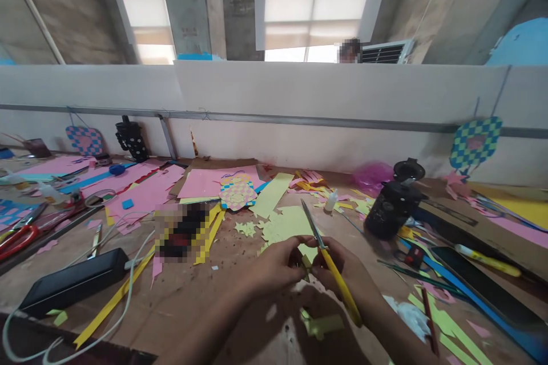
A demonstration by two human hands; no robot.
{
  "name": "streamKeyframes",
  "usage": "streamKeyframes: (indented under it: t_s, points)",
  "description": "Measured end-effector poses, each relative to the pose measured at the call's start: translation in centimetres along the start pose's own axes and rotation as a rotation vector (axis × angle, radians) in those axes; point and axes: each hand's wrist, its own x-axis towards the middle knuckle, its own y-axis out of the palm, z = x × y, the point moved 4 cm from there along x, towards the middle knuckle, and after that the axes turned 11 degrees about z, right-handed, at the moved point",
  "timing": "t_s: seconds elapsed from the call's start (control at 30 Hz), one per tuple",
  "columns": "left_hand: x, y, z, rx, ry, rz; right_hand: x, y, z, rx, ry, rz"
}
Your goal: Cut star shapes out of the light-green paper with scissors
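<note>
Our left hand and our right hand meet low in the middle of the view, and both grips are clenched. The right grip closes around a yellow-handled cutter, whose narrow steel blade angles up and away past the fingers. The left grip pinches a piece of pale green paper, which sits between the two hands, right at the base of the blade. The fingers hide exactly how blade and paper meet.

Just beyond our hands, a larger cut green sheet lies on the wooden worktop, with paper scraps scattered around it. Farther ahead are a woven pink-and-yellow paper panel on a pink sheet and a small glue bottle. To the right stands a black flask, and to the left lie red-handled scissors and a black power bank with a white cable. A woven paper hanging rests against the white partition.
</note>
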Motion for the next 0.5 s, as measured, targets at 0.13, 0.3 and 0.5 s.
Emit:
streamKeyframes:
  t_s: [0.13,0.3,0.5]
  points:
    - [-0.5,1.9,1.2,-0.036,0.023,-0.01,-1.5,0.5,-0.6,0.031,-0.027,0.002]
    - [-0.8,3.8,2.9,-0.279,0.032,-0.086,-3.1,0.5,-1.7,0.134,-0.067,-0.06]
    - [-1.3,5.4,4.6,-0.435,-0.026,-0.251,-4.4,1.2,-2.9,0.236,-0.133,-0.203]
